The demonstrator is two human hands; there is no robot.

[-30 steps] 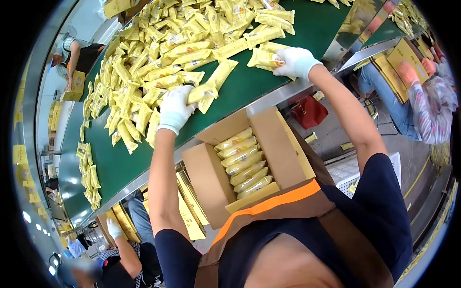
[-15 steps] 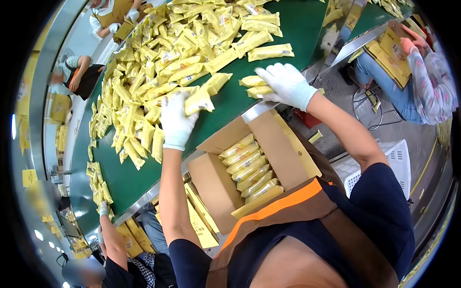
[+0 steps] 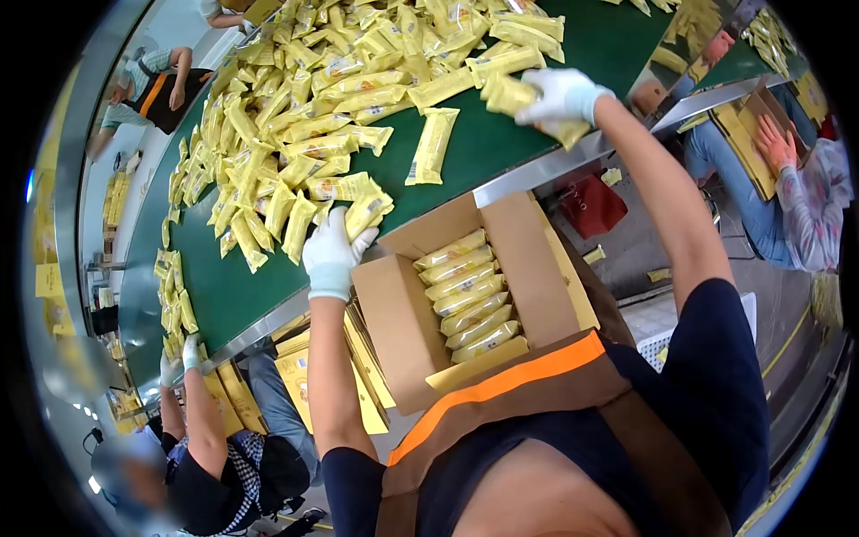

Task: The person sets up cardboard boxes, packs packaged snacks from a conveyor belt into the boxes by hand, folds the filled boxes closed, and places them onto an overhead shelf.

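Note:
My left hand [image 3: 329, 255], in a white glove, is closed around a yellow snack packet [image 3: 368, 208] at the belt's near edge, just above the box. Its grip is partly hidden behind the glove. My right hand [image 3: 557, 97], gloved too, grips yellow packets over the right part of the green belt; the count is unclear. An open cardboard box [image 3: 383, 309] sits in front of my body, with a column of yellow packets [image 3: 465, 288] lying flat inside. One packet [image 3: 433, 146] lies apart from the pile between my hands.
A large heap of yellow packets [image 3: 295, 125] covers the green belt [image 3: 259, 300]. Folded cartons [image 3: 295, 380] stand below its edge at left. A co-worker's gloved hands [image 3: 185, 353] touch packets at lower left. Another person [image 3: 814, 188] sits at right. A red bag [image 3: 591, 206] lies beneath the belt.
My right hand has moved up and slightly right with its packets. My left hand has come down toward the near edge, still holding a packet. The view has shifted slightly.

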